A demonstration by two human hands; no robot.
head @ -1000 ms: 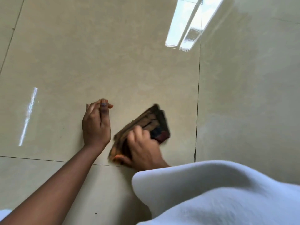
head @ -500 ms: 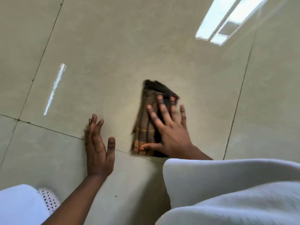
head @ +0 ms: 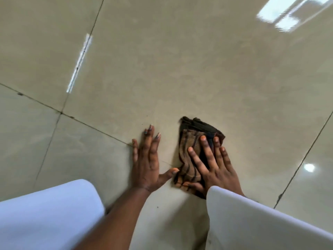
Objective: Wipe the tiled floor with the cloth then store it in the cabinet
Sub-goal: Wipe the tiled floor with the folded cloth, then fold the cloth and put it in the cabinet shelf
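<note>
A folded brown and black striped cloth (head: 188, 147) lies flat on the glossy beige tiled floor (head: 180, 60). My right hand (head: 214, 168) presses down on the cloth's near half with fingers spread. My left hand (head: 146, 161) lies flat on the bare tile just left of the cloth, fingers apart, its thumb tip touching the cloth's left edge. The cabinet is out of view.
Dark grout lines (head: 93, 127) cross the floor at left and run along the right side. White clothing (head: 46, 213) fills the lower left corner, and a white sleeve (head: 261, 219) covers the lower right. Window light reflects at top right (head: 292, 13).
My right hand went from gripping the cloth to pressing it flat, pushing it away and then sideways. My left hand spread flat, ending closer to the cloth. The camera view shifted.
</note>
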